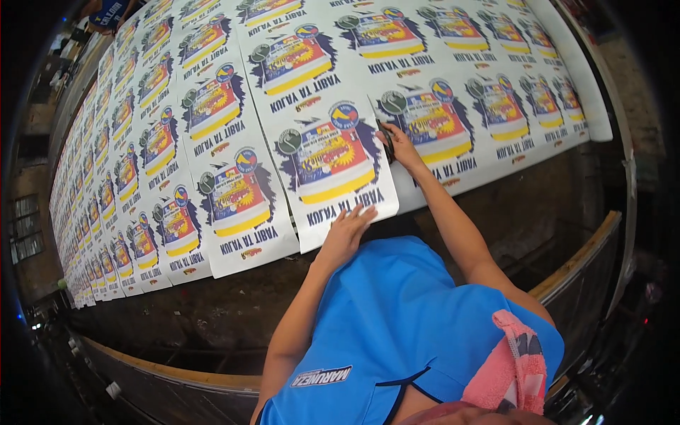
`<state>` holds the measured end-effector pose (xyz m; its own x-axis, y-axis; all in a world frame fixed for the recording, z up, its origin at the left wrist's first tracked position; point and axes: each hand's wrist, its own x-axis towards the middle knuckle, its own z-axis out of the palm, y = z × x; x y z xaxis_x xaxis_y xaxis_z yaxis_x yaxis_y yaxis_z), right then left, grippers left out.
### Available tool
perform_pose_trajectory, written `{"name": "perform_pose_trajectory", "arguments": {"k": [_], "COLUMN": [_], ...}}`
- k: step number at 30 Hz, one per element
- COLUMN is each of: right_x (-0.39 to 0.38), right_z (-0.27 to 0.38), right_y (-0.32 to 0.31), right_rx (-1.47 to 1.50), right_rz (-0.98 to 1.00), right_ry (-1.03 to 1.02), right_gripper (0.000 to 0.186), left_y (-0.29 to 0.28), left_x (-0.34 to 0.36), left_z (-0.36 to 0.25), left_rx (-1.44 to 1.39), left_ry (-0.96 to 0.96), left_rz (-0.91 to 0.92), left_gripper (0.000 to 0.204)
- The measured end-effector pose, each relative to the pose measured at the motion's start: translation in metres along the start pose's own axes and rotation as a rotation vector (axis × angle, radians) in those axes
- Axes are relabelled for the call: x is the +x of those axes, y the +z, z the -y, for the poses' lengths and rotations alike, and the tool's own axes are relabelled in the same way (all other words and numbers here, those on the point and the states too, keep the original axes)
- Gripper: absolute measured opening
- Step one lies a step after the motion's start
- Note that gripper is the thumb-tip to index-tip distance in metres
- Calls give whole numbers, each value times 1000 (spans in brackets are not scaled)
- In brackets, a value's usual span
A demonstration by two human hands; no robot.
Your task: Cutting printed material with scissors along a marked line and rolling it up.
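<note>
My right hand [401, 147] grips black scissors [387, 139], their blades at a cut that runs up the large white printed sheet [441, 178], which repeats a colourful logo in rows. My left hand [350, 229] lies with fingers apart on the lower edge of the partly cut strip [333, 191], just left of and below the scissors. Several strips to the left are separated by slits and hang over the front edge.
The printed sheeting covers a long table. A wooden-edged dark board [572, 258] runs along the near side, below the sheet. At the top left another person in a dark blue shirt [106, 15] stands by the far edge. A pink towel [506, 358] hangs at my shoulder.
</note>
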<state>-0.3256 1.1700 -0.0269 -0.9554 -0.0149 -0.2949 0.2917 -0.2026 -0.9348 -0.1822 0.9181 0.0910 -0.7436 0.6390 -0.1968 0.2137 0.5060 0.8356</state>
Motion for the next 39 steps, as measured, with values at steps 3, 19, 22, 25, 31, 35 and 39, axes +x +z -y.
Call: {"name": "perform_pose_trajectory", "arguments": {"k": [3, 19, 22, 25, 31, 35, 39], "right_x": [53, 168, 174, 199, 259, 292, 368], "right_z": [20, 63, 58, 64, 82, 91, 105], "right_y": [-1, 10, 13, 23, 24, 22, 25], "right_rx": [-93, -101, -72, 51, -176, -52, -252], "right_rz": [19, 65, 97, 50, 50, 120, 14], "right_ry": [5, -23, -17, -31, -133, -54, -259], "right_gripper": [46, 53, 52, 53, 52, 54, 55], "left_y": [-19, -41, -38, -45, -40, -41, -44], "left_x": [3, 5, 0, 1, -11, -14, -9], "left_z": [-9, -2, -1, -3, 0, -1, -7], "left_rx": [-144, -823, -852, -962, -1116, -1107, -1110], "left_ry": [-73, -631, -727, -772, -946, -941, -955], "left_rz": [25, -81, -88, -75, -155, -194, -197], "left_gripper": [38, 41, 43, 46, 51, 51, 48]}}
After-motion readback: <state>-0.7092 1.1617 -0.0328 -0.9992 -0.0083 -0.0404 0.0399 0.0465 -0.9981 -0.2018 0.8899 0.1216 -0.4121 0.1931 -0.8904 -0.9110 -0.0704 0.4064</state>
